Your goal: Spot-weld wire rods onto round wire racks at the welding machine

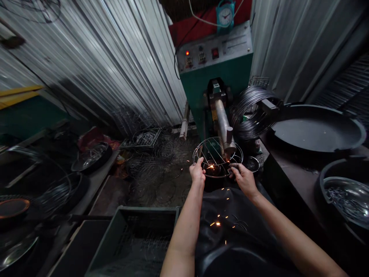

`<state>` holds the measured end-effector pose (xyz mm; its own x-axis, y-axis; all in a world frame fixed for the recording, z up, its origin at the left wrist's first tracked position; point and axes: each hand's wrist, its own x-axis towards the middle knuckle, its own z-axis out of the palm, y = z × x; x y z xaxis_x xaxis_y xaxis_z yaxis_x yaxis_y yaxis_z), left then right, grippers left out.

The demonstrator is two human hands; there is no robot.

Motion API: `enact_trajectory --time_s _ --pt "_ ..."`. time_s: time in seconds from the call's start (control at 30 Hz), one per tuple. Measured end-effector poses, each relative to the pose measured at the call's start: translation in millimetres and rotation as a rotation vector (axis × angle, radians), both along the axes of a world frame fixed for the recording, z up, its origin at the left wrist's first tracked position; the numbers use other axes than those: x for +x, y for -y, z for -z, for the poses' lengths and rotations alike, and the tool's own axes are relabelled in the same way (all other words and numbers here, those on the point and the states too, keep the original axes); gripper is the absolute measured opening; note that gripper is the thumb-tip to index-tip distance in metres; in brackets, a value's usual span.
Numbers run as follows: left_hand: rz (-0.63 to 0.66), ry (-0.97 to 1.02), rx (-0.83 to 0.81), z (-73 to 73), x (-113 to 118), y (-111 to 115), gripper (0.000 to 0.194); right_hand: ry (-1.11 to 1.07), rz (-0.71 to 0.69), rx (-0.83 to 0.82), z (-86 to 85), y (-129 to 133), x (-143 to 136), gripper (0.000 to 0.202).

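A round wire rack (198,144) is held level under the metal arm (223,121) of a green machine (190,90). My left hand (197,172) is closed on the rack's left front rim, thumb on top. My right hand (242,177) pinches at the rack's right front side, just below the tip of the machine's arm; whether it grips the rim or a small wire piece there is too small to tell. Orange sparks fly at the rack and fall over the black apron (225,215).
Left of my arms is a green crate (119,234). On the right table are a large black pan (314,132) and a bowl of small metal parts (346,200). A wire coil (245,111) stands beside the machine. Wire pieces lie on the floor.
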<state>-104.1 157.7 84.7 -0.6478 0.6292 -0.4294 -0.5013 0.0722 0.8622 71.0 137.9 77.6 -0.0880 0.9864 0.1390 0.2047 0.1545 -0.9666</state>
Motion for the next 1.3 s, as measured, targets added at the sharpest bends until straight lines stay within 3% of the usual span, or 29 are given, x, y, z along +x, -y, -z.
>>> enact_trajectory --time_s 0.13,0.33,0.47,0.67,0.93,1.1,1.3 --pt "0.069 0.049 -0.062 -2.0 -4 1 0.03 0.022 0.106 -0.04 16.7 9 36 0.037" --pt "0.029 0.106 0.004 -5.7 -1 6 0.027 0.198 0.081 -0.412 83.3 40 112 0.038" --pt "-0.006 0.111 0.02 -4.6 4 12 0.027 0.27 0.121 -0.374 109.8 57 127 0.044" --pt "-0.054 0.108 -0.014 -3.9 7 17 0.023 0.288 0.06 -0.311 107.6 60 124 0.045" --pt "-0.077 0.111 -0.002 -3.0 15 26 0.025 0.286 0.187 -0.268 112.5 70 125 0.039" --pt "0.082 0.143 -0.159 -3.8 -7 35 0.037 0.313 0.085 -0.263 120.0 71 132 0.044" --pt "0.264 0.167 -0.338 -21.2 -39 32 0.031 0.53 0.198 -0.244 117.8 64 125 0.037"
